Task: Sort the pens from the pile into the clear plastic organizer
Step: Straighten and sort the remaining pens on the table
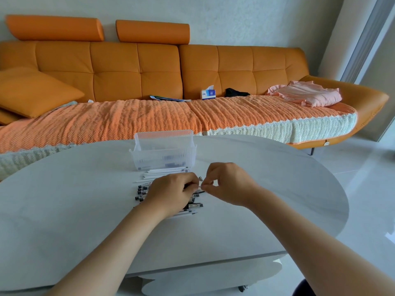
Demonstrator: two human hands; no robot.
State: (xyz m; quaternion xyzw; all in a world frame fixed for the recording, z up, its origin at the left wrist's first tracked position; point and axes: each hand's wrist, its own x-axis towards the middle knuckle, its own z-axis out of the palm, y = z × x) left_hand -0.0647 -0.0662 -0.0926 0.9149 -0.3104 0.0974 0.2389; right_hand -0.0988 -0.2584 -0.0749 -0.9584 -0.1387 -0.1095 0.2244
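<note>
A pile of pens (147,192), white-barrelled and clear with black caps, lies on the white table (64,199) just in front of the clear plastic organizer (163,149), which holds a few pens lying in its bottom. My left hand (173,194) rests on the pile, fingers closed on a pen. My right hand (226,182) pinches the other end of that thin pen (200,186) between thumb and forefinger, right beside the left hand. The hands hide much of the pile.
An orange sofa (158,67) with a woven throw runs behind the table, carrying a tissue box (208,94), a pink garment (305,94) and cushions. The table's rounded edge curves at right over a glossy white floor (367,189).
</note>
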